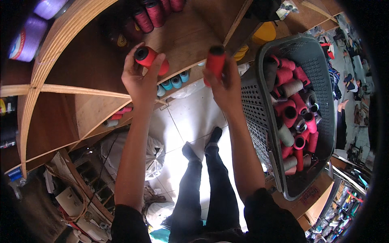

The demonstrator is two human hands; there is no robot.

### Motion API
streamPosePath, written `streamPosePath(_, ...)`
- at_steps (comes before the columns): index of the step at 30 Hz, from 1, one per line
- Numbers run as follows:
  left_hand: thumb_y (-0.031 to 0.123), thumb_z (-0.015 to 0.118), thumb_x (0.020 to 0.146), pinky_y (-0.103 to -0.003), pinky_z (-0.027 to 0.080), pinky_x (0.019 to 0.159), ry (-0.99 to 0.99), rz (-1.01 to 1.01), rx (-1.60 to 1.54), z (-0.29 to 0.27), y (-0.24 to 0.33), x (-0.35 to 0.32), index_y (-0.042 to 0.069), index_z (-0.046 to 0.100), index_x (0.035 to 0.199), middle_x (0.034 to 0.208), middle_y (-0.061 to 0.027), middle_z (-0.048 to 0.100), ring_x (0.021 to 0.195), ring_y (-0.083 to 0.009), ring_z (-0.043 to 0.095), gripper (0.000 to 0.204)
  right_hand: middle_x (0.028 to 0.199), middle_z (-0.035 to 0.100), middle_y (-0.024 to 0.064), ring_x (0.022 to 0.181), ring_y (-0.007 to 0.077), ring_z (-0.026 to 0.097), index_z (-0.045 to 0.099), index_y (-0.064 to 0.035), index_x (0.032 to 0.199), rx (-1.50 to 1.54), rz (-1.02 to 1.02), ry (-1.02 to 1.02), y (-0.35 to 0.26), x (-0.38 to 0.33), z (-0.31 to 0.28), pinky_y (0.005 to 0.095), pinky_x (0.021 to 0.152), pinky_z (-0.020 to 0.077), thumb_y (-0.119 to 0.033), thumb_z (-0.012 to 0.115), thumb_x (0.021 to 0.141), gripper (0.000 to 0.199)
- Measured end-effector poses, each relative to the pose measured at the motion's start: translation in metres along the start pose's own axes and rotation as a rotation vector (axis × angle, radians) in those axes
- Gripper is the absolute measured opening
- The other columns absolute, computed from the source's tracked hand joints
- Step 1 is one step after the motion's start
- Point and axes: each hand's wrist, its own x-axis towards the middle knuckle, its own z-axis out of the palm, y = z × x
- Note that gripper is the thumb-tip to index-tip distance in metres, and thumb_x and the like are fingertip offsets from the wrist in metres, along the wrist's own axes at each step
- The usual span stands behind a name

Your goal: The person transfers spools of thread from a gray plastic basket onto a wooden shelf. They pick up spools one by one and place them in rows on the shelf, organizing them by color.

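My left hand (139,77) is closed around a red thread spool (150,57) with a dark hollow end, in front of a wooden shelf (182,40). Another red thread spool (215,65) stands nearly upright in my right hand (226,87), its dark end up; that hand is slightly blurred. Deeper on the shelf sits a row of dark red and pink spools (156,15). To the right of my right hand is a grey plastic basket (259,91) holding many pink, red and grey spools (289,115), some lying on their sides.
Light blue spools (176,82) line a lower shelf. Purple spools (28,38) sit at far left, past a curved wooden divider (54,44). A cardboard box (312,198) is under the basket. White plastic bags (154,158) lie on the tiled floor (174,121) left of my legs.
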Motion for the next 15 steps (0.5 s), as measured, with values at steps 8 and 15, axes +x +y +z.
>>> streamPosePath(8, 0.021, 0.078, 0.096, -0.034, 0.052, 0.091, 0.11, 0.147, 0.304, 0.037, -0.053, 0.017, 0.0, 0.043, 0.14, 0.112, -0.0147, 0.065, 0.101, -0.0214, 0.064, 0.059, 0.112, 0.072, 0.0154, 0.101, 0.0278, 0.071, 0.06, 0.0002, 0.13, -0.022, -0.395, 0.055, 0.034, 0.176, 0.079, 0.0389, 0.09, 0.0569, -0.016, 0.084, 0.08, 0.058)
streamPosePath(15, 0.031, 0.082, 0.089, -0.052, 0.049, 0.086, 0.102, 0.206, 0.615, 0.034, -0.085, 0.012, -0.003, 0.046, 0.132, 0.114, -0.0278, 0.059, 0.101, -0.048, 0.061, 0.066, 0.103, 0.07, 0.0269, 0.102, 0.0446, 0.068, 0.06, -0.0006, 0.12, -0.423, -0.735, 0.206, 0.052, 0.205, 0.124, 0.0516, 0.085, 0.0536, -0.013, 0.068, 0.09, 0.033)
